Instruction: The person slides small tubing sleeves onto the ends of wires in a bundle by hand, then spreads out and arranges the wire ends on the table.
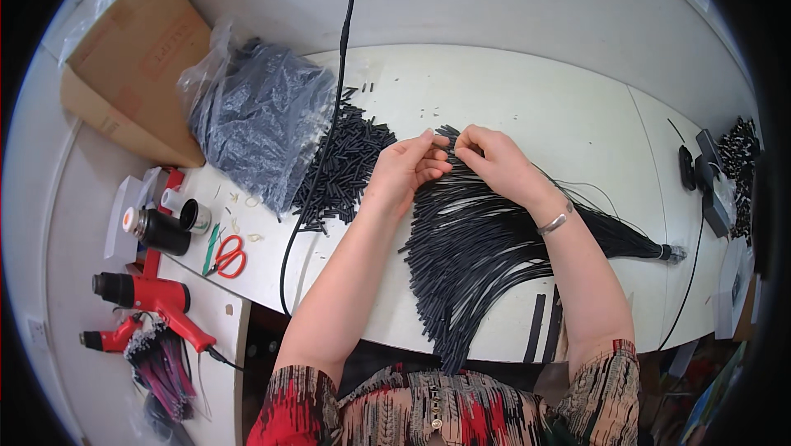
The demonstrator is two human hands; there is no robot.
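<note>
A bundle of thin black wires [511, 232] lies fanned across the white table, gathered at its right end and spread toward the left. Thicker black ends, like short sleeves, line its left edge. My left hand [405, 170] is over the bundle's far left edge, thumb and forefinger brought together and the other fingers loosely curled. Facing it, my right hand [498, 164] pinches with thumb and forefinger above the wires. Whatever sits between the fingertips of either hand is too small to make out. Left of my left hand is a heap of short black tube pieces [354, 153].
A clear plastic bag of dark pieces [259, 120] sits beside a cardboard box [144, 67]. Red-handled scissors [228, 258], a black bottle [161, 230] and a red heat gun [161, 298] are at the left. A black cable [331, 129] hangs across the view.
</note>
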